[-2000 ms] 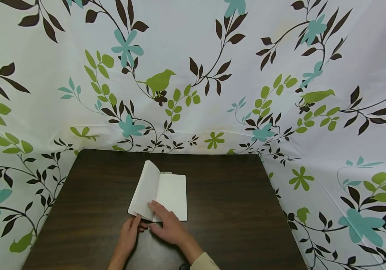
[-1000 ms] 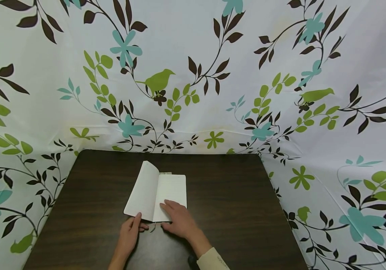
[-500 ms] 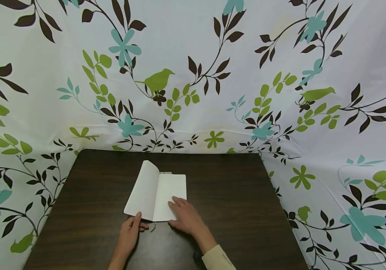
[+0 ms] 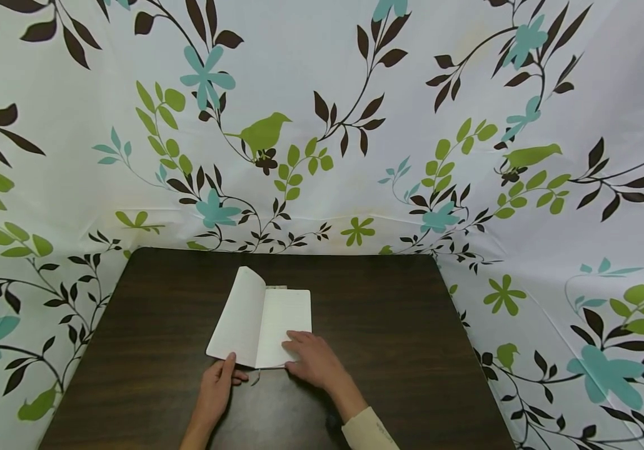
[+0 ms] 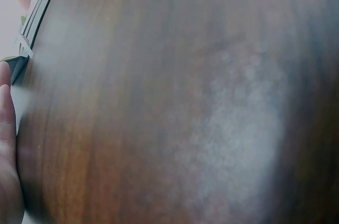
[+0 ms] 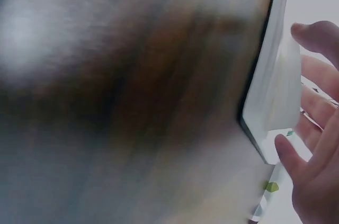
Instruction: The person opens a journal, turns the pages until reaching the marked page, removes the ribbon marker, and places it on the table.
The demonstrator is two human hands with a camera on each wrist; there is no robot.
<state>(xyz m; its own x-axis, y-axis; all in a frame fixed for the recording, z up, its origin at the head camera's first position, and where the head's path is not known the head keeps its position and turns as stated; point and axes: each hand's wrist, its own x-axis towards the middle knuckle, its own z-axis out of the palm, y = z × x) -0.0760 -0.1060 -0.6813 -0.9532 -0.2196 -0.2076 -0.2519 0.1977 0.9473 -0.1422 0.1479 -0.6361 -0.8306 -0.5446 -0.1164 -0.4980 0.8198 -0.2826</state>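
Leaf-printed cloth (image 4: pixel 299 69) backs a dark, wood-grained table (image 4: pixel 147 331) — left hand (image 4: pixel 216 382) pinching an open notebook (image 4: pixel 240 319) below, right hand (image 4: pixel 317 362) spread over its right page (image 4: pixel 284 312).

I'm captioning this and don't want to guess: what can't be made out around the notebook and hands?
Head view: the patch of notebook under the right hand, hidden by that hand.
Head view: any fine writing on the pages, too small to tell.
Head view: the dark shape beside the right sleeve, too dim to name.
Left wrist: most of the left hand, cut off by the left edge.
Right wrist: tabletop grain, blurred.
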